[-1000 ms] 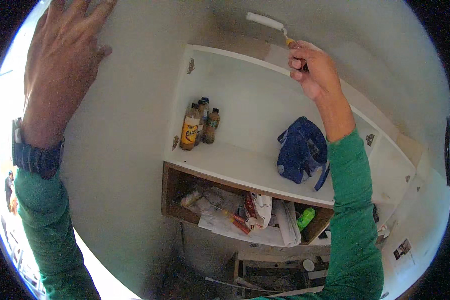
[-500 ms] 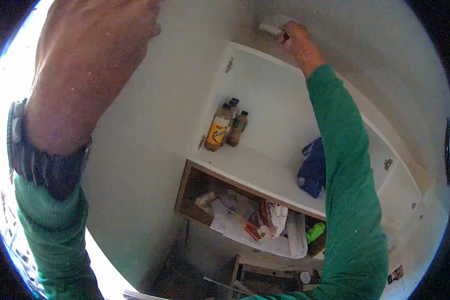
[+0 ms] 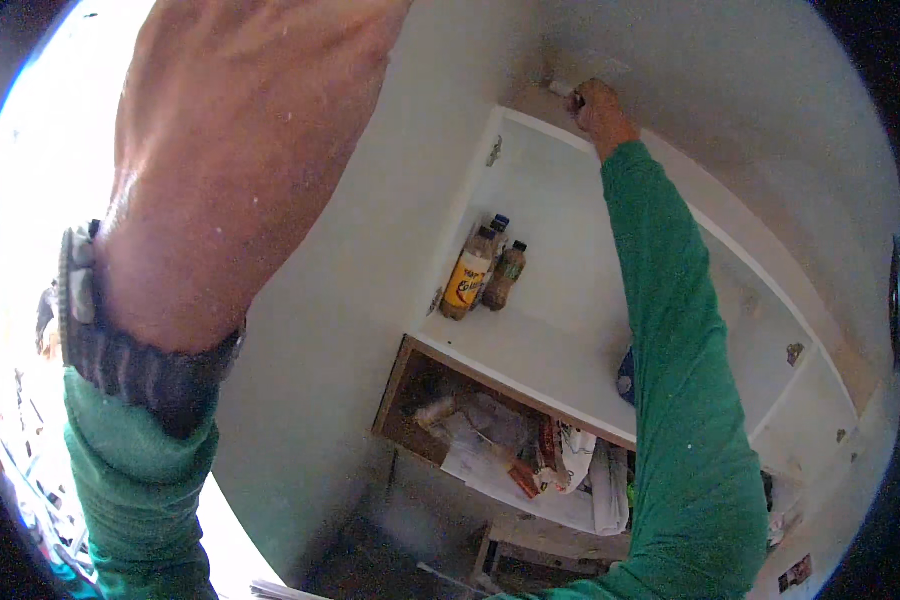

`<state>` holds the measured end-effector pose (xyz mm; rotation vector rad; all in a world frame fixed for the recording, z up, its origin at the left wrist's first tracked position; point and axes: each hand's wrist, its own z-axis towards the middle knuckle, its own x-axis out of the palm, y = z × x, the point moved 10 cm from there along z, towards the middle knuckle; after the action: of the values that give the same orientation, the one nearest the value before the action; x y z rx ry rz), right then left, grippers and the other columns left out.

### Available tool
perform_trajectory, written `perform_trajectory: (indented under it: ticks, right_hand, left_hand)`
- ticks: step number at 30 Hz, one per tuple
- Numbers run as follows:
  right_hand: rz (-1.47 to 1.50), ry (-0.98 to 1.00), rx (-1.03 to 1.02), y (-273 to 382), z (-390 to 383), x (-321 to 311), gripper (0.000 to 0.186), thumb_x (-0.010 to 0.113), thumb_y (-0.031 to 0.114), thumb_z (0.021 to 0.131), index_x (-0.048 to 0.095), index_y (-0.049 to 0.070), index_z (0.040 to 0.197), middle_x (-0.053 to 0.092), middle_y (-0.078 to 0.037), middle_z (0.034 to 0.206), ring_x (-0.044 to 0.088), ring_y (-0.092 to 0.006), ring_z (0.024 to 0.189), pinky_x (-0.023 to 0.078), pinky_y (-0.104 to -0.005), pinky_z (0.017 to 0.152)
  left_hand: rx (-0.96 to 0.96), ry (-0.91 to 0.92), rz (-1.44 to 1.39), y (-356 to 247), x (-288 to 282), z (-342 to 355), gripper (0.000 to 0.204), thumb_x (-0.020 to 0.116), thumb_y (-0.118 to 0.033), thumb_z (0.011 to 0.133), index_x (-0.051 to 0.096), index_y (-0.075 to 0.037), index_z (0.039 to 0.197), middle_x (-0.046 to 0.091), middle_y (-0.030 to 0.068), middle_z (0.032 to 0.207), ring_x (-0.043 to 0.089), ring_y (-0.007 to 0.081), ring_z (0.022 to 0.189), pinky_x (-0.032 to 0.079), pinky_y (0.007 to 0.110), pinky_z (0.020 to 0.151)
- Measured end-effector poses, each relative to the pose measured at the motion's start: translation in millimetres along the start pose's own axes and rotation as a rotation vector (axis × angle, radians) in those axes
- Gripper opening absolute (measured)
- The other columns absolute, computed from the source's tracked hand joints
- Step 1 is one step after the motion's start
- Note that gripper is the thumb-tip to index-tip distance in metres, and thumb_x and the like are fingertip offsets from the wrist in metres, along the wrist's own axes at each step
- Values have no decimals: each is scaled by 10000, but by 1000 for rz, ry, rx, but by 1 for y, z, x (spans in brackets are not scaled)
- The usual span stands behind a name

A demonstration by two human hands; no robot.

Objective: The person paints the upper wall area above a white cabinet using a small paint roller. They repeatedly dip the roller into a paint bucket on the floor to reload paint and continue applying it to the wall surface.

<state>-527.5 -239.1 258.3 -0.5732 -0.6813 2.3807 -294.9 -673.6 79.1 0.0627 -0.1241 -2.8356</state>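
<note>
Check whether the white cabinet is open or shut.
Open: below the right hand, no door covers the front of the white cabinet; a hinge and upright bottles show inside.

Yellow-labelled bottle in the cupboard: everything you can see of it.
The bottle looks like plastic, brownish, with a narrow neck, dark cap and yellow-and-white label. It stands upright, capped, on the floor of the white cupboard, at its left end. Two other bottles stand close by; whether they touch it is unclear.
</note>
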Motion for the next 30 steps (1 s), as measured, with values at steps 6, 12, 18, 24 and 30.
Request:
perform_trajectory:
  ticks: [6, 12, 18, 24, 30]
  right_hand:
    - [2013, -442, 1213, -77, -72, 2, 67, 513, 43, 863, 529, -12, 828, 549, -124, 755, 528, -256, 623, 454, -361, 536]
    - [1894, -584, 846, 74, -147, -167, 65, 501, 2, 851, 472, 17, 907, 496, -68, 768, 486, -168, 653, 421, -314, 542]
    - [1806, -552, 627, 116, -181, -259, 90, 504, -4, 848, 448, 24, 913, 480, -55, 781, 470, -136, 650, 417, -311, 541]
    - [1886, -483, 728, 104, -131, -191, 56, 520, 3, 851, 488, 21, 893, 490, -56, 776, 468, -157, 646, 410, -320, 533]
    - [1180, -447, 348, -121, -46, -21, 82, 529, 71, 894, 524, -10, 892, 524, -88, 791, 498, -207, 639, 419, -332, 561]
  left_hand:
    - [9, 11, -221, 1, -23, 2, 456, 684, -334, 816, 614, -70, 1181, 381, 149, 1412, 237, 393, 1352, 284, 472, 1109]
    - [21, 31, -475, 8, -28, -1, 451, 675, -345, 824, 621, -81, 1186, 353, 143, 1448, 200, 394, 1377, 235, 480, 1128]
    - [-40, -8, -384, 7, -29, -4, 462, 646, -376, 842, 613, -100, 1212, 332, 125, 1474, 181, 382, 1391, 213, 478, 1138]
    - [98, -349, -279, 12, 3, -4, 462, 630, -384, 854, 610, -100, 1219, 349, 123, 1462, 192, 377, 1386, 234, 472, 1131]
    - [-44, 22, -211, -1, -21, -2, 447, 670, -347, 828, 627, -80, 1184, 361, 146, 1443, 228, 381, 1364, 283, 470, 1109]
